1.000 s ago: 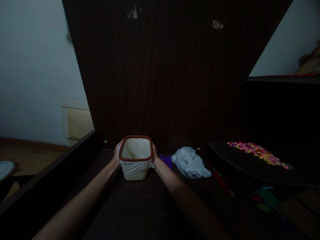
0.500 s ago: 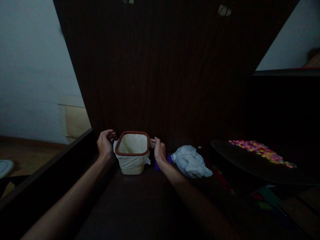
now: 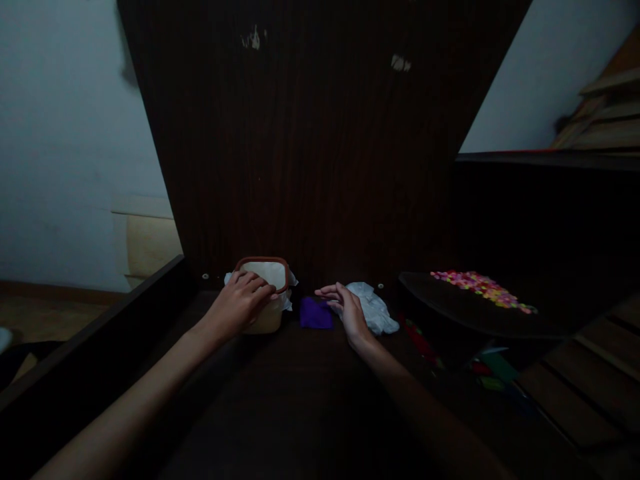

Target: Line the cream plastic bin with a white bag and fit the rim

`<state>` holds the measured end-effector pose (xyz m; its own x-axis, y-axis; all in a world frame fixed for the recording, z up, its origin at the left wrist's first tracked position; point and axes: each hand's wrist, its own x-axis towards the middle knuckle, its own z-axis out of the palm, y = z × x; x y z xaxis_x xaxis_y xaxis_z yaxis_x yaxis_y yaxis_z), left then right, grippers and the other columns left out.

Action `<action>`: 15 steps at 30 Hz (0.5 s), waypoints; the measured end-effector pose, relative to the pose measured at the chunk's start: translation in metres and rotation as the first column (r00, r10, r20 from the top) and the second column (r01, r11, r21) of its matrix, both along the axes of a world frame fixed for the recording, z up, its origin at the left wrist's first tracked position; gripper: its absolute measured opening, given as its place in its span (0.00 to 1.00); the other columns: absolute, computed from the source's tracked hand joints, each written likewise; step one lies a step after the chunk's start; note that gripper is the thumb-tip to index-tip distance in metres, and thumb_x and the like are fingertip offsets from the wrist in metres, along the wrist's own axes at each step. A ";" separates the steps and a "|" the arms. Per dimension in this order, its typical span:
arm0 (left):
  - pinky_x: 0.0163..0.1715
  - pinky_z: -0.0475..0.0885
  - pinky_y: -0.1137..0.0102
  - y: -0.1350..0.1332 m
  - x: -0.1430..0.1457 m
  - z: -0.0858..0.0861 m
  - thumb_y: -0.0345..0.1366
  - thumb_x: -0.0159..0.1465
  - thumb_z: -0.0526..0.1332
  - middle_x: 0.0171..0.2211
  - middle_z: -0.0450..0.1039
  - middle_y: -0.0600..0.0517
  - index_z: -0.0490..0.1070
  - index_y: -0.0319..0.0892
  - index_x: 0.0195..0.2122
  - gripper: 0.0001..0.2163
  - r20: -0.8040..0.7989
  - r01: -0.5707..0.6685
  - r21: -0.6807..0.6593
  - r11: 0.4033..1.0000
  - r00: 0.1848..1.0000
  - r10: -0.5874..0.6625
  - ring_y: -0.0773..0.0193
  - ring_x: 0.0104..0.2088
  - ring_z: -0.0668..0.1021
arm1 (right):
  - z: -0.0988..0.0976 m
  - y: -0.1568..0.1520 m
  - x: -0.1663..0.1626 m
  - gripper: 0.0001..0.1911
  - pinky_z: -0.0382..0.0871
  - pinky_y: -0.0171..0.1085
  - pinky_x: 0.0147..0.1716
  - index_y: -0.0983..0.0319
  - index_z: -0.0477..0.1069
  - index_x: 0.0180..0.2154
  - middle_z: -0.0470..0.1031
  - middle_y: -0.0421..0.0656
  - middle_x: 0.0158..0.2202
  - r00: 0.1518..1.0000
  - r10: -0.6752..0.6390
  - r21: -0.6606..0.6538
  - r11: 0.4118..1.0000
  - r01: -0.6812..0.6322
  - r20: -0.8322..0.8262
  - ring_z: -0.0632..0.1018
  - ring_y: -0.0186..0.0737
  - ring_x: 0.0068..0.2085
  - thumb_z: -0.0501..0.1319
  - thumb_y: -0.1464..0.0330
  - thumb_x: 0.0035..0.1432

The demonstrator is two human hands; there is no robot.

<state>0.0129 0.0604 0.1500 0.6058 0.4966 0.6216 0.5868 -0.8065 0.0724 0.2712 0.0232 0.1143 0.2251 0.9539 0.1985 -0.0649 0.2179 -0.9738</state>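
Note:
A small waste bin with a brown rim and a white liner bag folded over it stands on the dark wooden surface against the upright panel. Across its front rim lies my left hand, fingers together and bent over the edge; the thumb is hidden. My right hand is open and empty, its fingers stretched toward the left. It hovers between a folded purple cloth or pouch and a crumpled white plastic bag, partly covering the bag.
A dark panel rises behind. Colourful beads or small pieces lie on a dark curved shelf at right. Below it are red and green items. A low dark side board runs along the left.
My left hand went from the bin's left side onto its front rim. My right hand let go of the liner's right side and moved right, uncovering the purple item. The view shifted slightly.

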 end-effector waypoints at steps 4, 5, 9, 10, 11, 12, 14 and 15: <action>0.45 0.67 0.56 0.008 -0.001 -0.008 0.37 0.70 0.57 0.34 0.79 0.43 0.80 0.45 0.41 0.11 0.032 -0.030 0.016 0.999 0.999 0.029 0.49 0.39 0.75 | -0.003 -0.015 0.008 0.26 0.70 0.46 0.44 0.59 0.78 0.30 0.84 0.49 0.35 0.999 -0.012 0.012 1.000 0.011 0.042 0.81 0.51 0.43 0.59 0.44 0.54; 0.46 0.67 0.56 0.008 -0.001 -0.008 0.37 0.70 0.57 0.34 0.79 0.43 0.80 0.45 0.41 0.11 0.040 -0.041 0.024 0.999 0.998 0.040 0.49 0.39 0.75 | -0.004 -0.018 0.009 0.26 0.70 0.46 0.44 0.59 0.78 0.30 0.84 0.49 0.35 0.998 -0.016 0.016 1.000 0.015 0.054 0.81 0.52 0.43 0.58 0.44 0.55; 0.53 0.67 0.50 -0.008 0.000 -0.010 0.34 0.69 0.57 0.47 0.79 0.40 0.77 0.45 0.51 0.13 0.077 -0.085 0.071 0.994 0.994 0.080 0.45 0.49 0.75 | 0.000 -0.033 0.017 0.24 0.70 0.48 0.46 0.58 0.78 0.30 0.83 0.49 0.37 0.991 -0.034 0.062 0.998 0.026 0.133 0.80 0.53 0.44 0.58 0.45 0.56; 0.56 0.66 0.49 -0.015 0.000 -0.010 0.34 0.69 0.57 0.51 0.78 0.39 0.76 0.45 0.54 0.14 0.081 -0.082 0.090 0.993 0.994 0.075 0.44 0.52 0.74 | 0.002 -0.037 0.020 0.23 0.70 0.48 0.47 0.58 0.78 0.31 0.83 0.48 0.38 0.986 -0.039 0.079 0.997 0.026 0.162 0.80 0.53 0.45 0.58 0.46 0.57; 0.57 0.66 0.48 -0.024 0.001 -0.012 0.33 0.69 0.57 0.53 0.77 0.39 0.75 0.44 0.56 0.16 0.081 -0.069 0.110 0.991 0.995 0.060 0.44 0.55 0.73 | 0.004 -0.042 0.022 0.22 0.70 0.49 0.48 0.57 0.78 0.31 0.83 0.48 0.39 0.980 -0.043 0.096 0.995 0.025 0.196 0.80 0.53 0.46 0.58 0.47 0.58; 0.57 0.67 0.48 -0.033 0.001 -0.013 0.32 0.68 0.57 0.54 0.77 0.39 0.74 0.44 0.56 0.17 0.071 -0.038 0.137 0.990 0.997 0.029 0.44 0.55 0.74 | 0.006 -0.048 0.025 0.21 0.69 0.49 0.49 0.57 0.79 0.32 0.83 0.48 0.40 0.971 -0.047 0.112 0.994 0.021 0.233 0.79 0.53 0.47 0.58 0.48 0.59; 0.54 0.71 0.51 -0.053 0.003 -0.017 0.33 0.68 0.57 0.51 0.78 0.39 0.75 0.43 0.55 0.16 0.013 0.046 0.146 0.988 0.999 -0.049 0.46 0.52 0.76 | 0.010 -0.060 0.030 0.18 0.67 0.50 0.52 0.56 0.80 0.34 0.82 0.47 0.42 0.948 -0.051 0.132 0.991 0.010 0.316 0.78 0.54 0.48 0.58 0.52 0.61; 0.52 0.73 0.53 -0.062 0.004 -0.020 0.33 0.69 0.56 0.48 0.78 0.40 0.76 0.42 0.54 0.15 -0.023 0.073 0.114 0.991 0.997 -0.071 0.48 0.49 0.77 | 0.010 -0.066 0.031 0.16 0.66 0.51 0.53 0.56 0.80 0.36 0.82 0.47 0.43 0.932 -0.047 0.133 0.991 -0.001 0.361 0.78 0.54 0.49 0.59 0.54 0.62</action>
